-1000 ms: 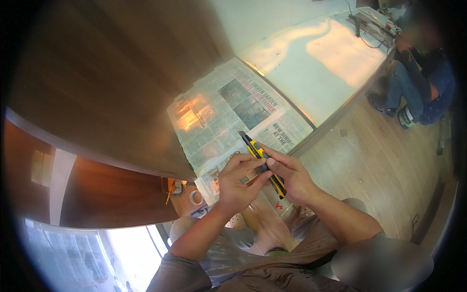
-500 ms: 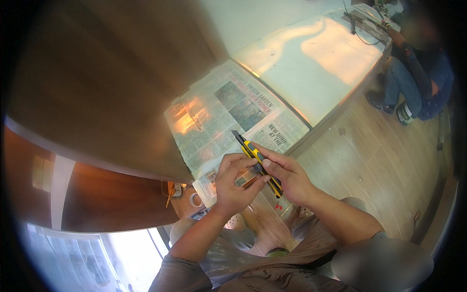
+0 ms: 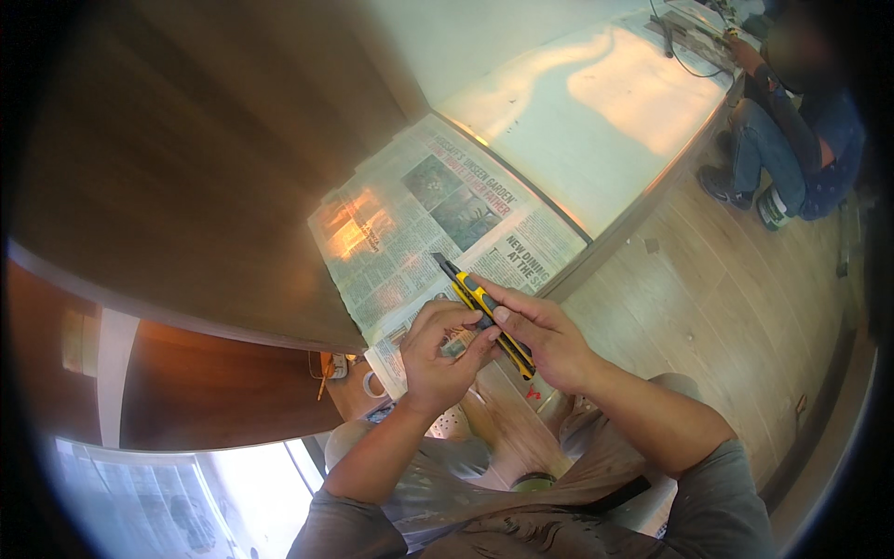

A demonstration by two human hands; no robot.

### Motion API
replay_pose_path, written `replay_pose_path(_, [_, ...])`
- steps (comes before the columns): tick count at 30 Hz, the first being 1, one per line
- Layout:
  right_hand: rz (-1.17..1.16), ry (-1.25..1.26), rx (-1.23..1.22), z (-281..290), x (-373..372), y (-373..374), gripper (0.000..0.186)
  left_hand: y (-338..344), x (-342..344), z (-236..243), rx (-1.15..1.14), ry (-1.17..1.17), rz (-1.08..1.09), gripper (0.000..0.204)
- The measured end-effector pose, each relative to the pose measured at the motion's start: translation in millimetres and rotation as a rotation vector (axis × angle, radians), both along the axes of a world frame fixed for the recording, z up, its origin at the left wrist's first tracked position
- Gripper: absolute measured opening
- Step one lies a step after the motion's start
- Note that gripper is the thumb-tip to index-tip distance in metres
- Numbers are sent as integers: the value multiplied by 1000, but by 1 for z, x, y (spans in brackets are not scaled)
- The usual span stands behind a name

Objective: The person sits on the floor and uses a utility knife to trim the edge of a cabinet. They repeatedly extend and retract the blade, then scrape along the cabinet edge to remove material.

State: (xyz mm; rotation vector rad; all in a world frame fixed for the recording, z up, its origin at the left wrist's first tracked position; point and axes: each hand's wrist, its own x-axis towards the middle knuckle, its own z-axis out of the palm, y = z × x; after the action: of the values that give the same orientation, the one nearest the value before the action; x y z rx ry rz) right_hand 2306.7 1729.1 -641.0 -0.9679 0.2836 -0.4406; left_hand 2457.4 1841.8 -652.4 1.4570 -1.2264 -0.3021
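Note:
My right hand (image 3: 548, 340) grips a yellow and black utility knife (image 3: 480, 300) by its handle, the tip pointing up and left over a spread newspaper (image 3: 424, 224). My left hand (image 3: 438, 352) is curled just left of the knife, its fingertips touching the knife's body and pinching something small that I cannot make out. Both hands hover above my lap, near the lower edge of the newspaper.
The newspaper lies against a dark wooden panel (image 3: 186, 168) and a pale board (image 3: 587, 112). A roll of tape (image 3: 374, 383) lies on the floor below. Another person (image 3: 792, 130) sits on the wooden floor (image 3: 745, 307) at the upper right.
The view has shifted slightly; the hands and knife keep almost the same pose, with the left fingers staying at the knife's body.

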Motion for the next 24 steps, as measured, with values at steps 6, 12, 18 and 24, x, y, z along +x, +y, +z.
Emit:
replay_pose_path(6, [-12, 9, -82, -4, 1, -2, 47, -6, 1, 10, -56, -308, -27, 31])
replay_pose_path(12, [19, -7, -39, -2, 0, -2, 49, 0, 2, -4, 39, -8, -1, 33])
replay_pose_path(18, [18, 39, -77, -5, -1, -5, 50, -7, 2, 8, -63, -314, -41, 36])
replay_pose_path(24, [15, 12, -98, -3, 1, -3, 50, -2, -1, 3, 0, -15, 2, 31])
